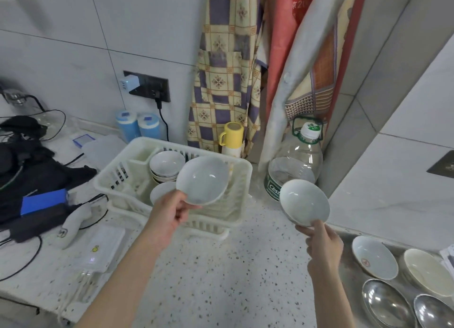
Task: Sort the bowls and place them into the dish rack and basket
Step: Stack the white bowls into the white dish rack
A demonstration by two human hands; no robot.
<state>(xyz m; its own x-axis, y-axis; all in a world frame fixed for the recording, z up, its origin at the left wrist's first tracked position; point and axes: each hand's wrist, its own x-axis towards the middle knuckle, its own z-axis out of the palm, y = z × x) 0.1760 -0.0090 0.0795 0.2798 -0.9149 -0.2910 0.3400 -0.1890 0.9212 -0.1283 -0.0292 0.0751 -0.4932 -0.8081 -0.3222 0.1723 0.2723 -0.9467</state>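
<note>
Head view shows two white bowls held aloft, each by a rim pinch only. Risk: either bowl could slip or swing from so small a hold and strike the counter [245, 266] or chip the stacked bowls [166, 165] already in the dish rack [115, 177].

Left hand [169, 217] is closed, thumb and curled fingers pinching the near rim of the left bowl [202, 179], which hangs tilted over the rack. Right hand [321, 241] likewise pinches the near rim of the right bowl [304, 203], held above the counter beside a plastic jug [297, 160]. Four more dishes [374, 256] wait at right.
</note>
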